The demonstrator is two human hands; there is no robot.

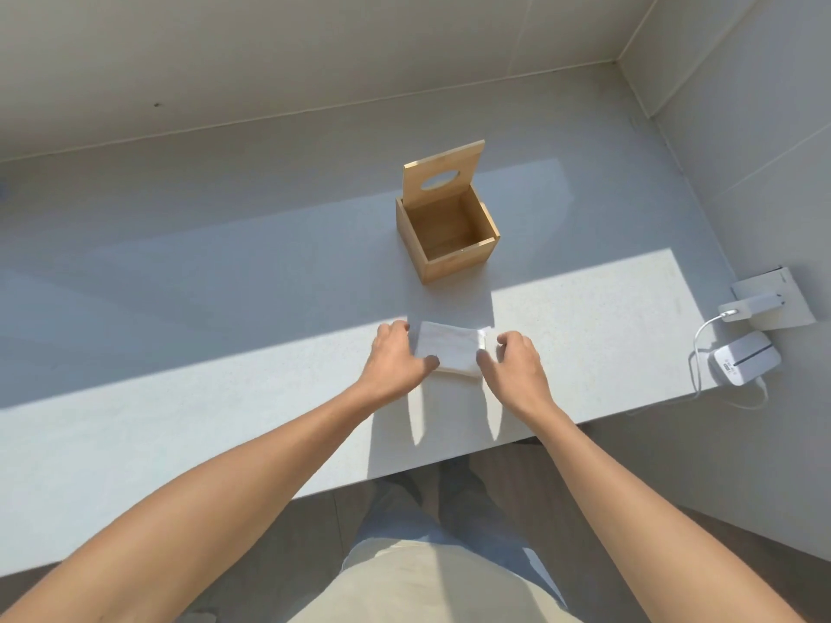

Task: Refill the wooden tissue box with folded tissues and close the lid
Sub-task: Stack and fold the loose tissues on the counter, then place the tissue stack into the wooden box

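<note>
Wooden box (449, 236) stands open on my counter (180, 397), its lid (443, 175) tipped up at the back, nothing inside. Nearer me, well apart from it, lies the tissue stack (449, 350). My left hand (398, 357) and right hand (517, 364) pinch its two ends, fingers curled around the edges.

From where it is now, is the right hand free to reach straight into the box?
Probably yes. The lid stands open at the back, the box looks empty, and nothing lies between it and the right hand. That hand is on the tissues, though.
</note>
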